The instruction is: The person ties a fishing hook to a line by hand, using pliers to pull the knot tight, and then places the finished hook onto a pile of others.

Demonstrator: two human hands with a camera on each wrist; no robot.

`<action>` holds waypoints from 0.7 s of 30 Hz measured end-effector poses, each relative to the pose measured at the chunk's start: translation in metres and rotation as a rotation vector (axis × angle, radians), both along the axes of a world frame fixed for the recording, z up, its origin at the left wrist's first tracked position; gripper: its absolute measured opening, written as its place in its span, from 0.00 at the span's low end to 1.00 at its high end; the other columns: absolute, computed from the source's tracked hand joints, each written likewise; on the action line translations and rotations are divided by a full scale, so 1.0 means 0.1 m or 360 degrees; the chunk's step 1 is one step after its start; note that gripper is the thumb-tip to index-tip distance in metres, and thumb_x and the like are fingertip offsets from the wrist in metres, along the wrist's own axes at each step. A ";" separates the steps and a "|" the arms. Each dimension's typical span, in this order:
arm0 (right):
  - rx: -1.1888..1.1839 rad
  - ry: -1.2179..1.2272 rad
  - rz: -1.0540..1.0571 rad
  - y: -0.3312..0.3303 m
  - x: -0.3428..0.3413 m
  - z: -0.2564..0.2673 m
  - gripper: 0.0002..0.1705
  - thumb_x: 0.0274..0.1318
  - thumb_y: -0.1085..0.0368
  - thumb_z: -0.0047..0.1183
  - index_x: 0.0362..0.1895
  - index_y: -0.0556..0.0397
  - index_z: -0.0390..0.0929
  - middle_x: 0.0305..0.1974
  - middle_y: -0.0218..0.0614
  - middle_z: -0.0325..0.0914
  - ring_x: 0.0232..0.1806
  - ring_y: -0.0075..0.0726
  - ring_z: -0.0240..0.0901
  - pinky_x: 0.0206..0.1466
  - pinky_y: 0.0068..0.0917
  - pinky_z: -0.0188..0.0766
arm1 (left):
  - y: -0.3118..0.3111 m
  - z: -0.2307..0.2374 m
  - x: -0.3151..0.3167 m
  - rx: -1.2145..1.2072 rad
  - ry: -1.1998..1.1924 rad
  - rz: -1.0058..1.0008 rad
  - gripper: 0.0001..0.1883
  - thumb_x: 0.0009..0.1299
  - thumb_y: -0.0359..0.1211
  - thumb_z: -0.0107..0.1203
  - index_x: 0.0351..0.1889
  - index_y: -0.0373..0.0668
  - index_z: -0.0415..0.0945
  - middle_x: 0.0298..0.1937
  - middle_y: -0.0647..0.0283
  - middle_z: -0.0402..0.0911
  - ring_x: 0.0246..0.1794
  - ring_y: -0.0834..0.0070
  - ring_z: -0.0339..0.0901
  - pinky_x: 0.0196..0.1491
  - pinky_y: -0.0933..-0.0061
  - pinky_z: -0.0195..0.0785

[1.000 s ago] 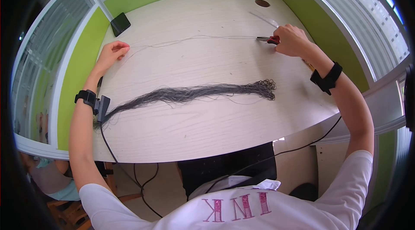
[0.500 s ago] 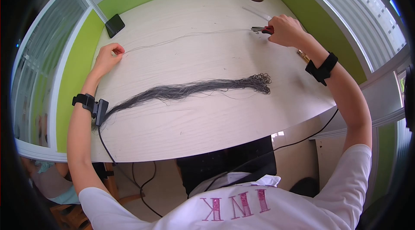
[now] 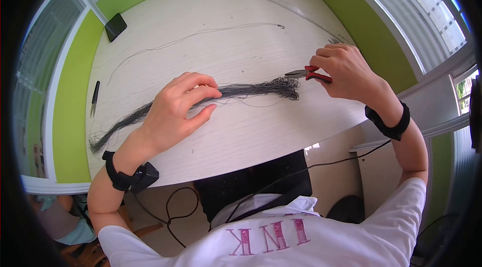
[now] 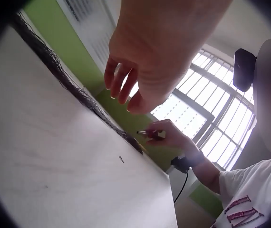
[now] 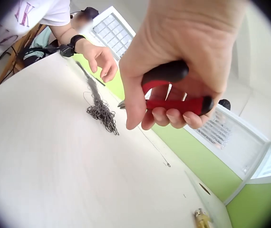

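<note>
My right hand (image 3: pixel 346 74) grips red-and-black pliers (image 3: pixel 317 77), their nose pointing left over the looped end of a bundle of dark, thin strands (image 3: pixel 251 89). The pliers' handles lie across the palm in the right wrist view. Over the middle of the bundle hovers my left hand (image 3: pixel 175 109), fingers loosely bent and thumb apart, with nothing between them. In the left wrist view its fingertips hang above the table. Farther back lies a separate thin strand (image 3: pixel 201 31), with a small loop at its right end.
A clear ruler (image 3: pixel 301 13) lies at the back right, near the green partition (image 3: pixel 371 31). At the left edge is a slim tool with a black handle (image 3: pixel 95 91); a black box (image 3: pixel 115 27) stands behind it. A brass-coloured piece (image 5: pixel 202 219) shows in the right wrist view.
My left hand has let go of the single strand and come right and nearer, over the bundle. The pliers have left the strand's looped end, which now lies on the table, and moved nearer.
</note>
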State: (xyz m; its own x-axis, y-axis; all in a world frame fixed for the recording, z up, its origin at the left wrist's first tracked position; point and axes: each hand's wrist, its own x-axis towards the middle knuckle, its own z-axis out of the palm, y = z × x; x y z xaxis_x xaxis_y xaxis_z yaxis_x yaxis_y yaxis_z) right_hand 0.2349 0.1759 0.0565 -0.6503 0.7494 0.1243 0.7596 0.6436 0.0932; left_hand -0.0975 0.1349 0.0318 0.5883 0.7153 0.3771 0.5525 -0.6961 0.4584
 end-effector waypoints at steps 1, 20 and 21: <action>0.0006 -0.0001 0.0002 0.01 0.00 0.00 0.14 0.31 0.75 0.59 0.31 0.56 0.82 0.26 0.36 0.79 0.31 0.42 0.76 0.32 0.34 0.72 | 0.01 -0.01 0.06 0.0006 -0.0001 0.0002 0.07 0.60 0.23 0.60 0.36 0.37 0.79 0.42 0.61 0.78 0.45 0.68 0.76 0.47 0.69 0.71; 0.0225 -0.0074 0.0087 0.03 0.02 0.14 0.15 0.29 0.79 0.60 0.30 0.55 0.83 0.26 0.33 0.80 0.31 0.37 0.76 0.31 0.31 0.73 | 0.08 -0.05 0.21 -0.0041 -0.0045 -0.0111 0.05 0.60 0.23 0.59 0.35 0.36 0.79 0.45 0.61 0.78 0.46 0.67 0.75 0.48 0.70 0.71; 0.0274 -0.0144 0.0075 0.01 0.03 0.17 0.15 0.29 0.80 0.60 0.30 0.56 0.83 0.27 0.33 0.80 0.31 0.37 0.76 0.31 0.31 0.73 | 0.09 -0.07 0.21 -0.0026 -0.0038 -0.0093 0.05 0.61 0.23 0.59 0.35 0.36 0.79 0.46 0.61 0.78 0.46 0.67 0.76 0.48 0.70 0.71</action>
State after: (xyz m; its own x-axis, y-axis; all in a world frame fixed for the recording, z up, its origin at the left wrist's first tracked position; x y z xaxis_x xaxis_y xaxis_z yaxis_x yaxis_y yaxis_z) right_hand 0.2384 0.1774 0.0739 -0.6986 0.6906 0.1872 0.7124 0.6471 0.2716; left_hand -0.0769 0.1443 0.0253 0.6204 0.6859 0.3803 0.4997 -0.7194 0.4824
